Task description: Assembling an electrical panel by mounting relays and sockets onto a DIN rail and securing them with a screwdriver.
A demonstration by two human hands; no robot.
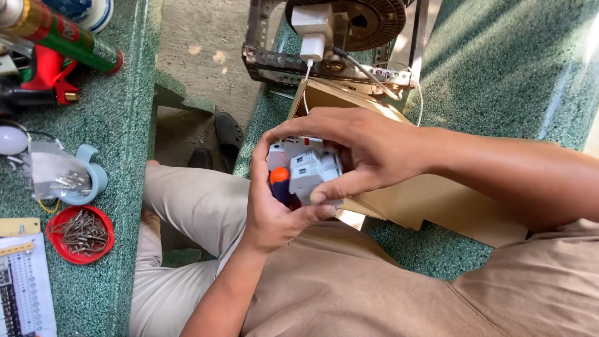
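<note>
Between both hands, white circuit breaker, gripped over lap

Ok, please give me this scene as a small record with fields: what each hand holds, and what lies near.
left hand: cups a white breaker-like block from below, with a tool with an orange and dark blue handle
right hand: grips the same block from above
behind hands: cardboard box, metal frame with white charger
left bench: red lid of nails, light blue cup, spray can
</note>
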